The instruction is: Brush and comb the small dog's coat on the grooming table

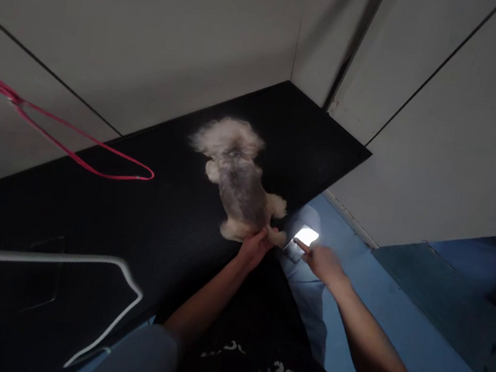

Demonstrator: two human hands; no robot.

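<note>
A small dog with a fluffy cream head and a close-clipped grey back stands on a black table, facing away from me. My left hand is closed at its rear, the fingers pinched on what looks like its tail. To the right, just past the table edge, a small flat device with a brightly lit screen, probably a phone, lies over my blue-clad leg. My right hand is beside it with the index finger stretched across the screen. The other fingers are blurred and seem curled, holding nothing I can see.
A pink loop leash hangs over the table's left side. Lower left, a bent white bar or tube crosses above the table. Pale wall panels stand behind the table, and blue floor lies to the right.
</note>
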